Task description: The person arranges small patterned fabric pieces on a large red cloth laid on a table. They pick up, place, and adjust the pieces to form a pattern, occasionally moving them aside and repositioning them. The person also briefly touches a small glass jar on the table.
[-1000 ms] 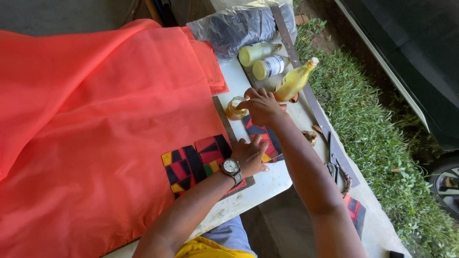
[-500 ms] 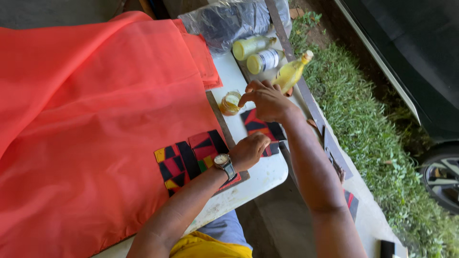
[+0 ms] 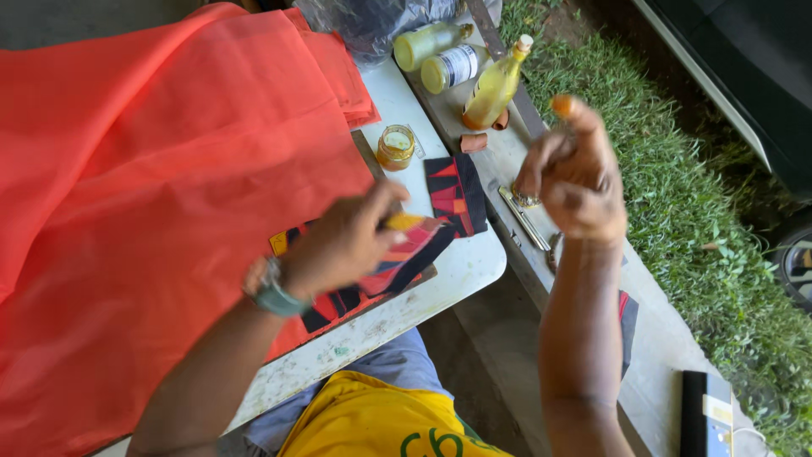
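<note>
Now the left hand (image 3: 342,245) pinches a patterned cloth strip (image 3: 404,254) just below the small jar (image 3: 395,146) on the worktop (image 3: 461,267). Right of the jar, the right hand (image 3: 575,173) is raised, fingers curled, glue on one fingertip (image 3: 562,105). Gluing seems underway; pressing the strip flat likely comes next.

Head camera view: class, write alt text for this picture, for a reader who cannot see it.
A person's left hand lifts a patterned fabric patch off a white table draped in orange cloth, while the right hand is raised with an orange-tipped finger. A small open jar, another patch and three yellow bottles lie beyond, beside grass.
</note>
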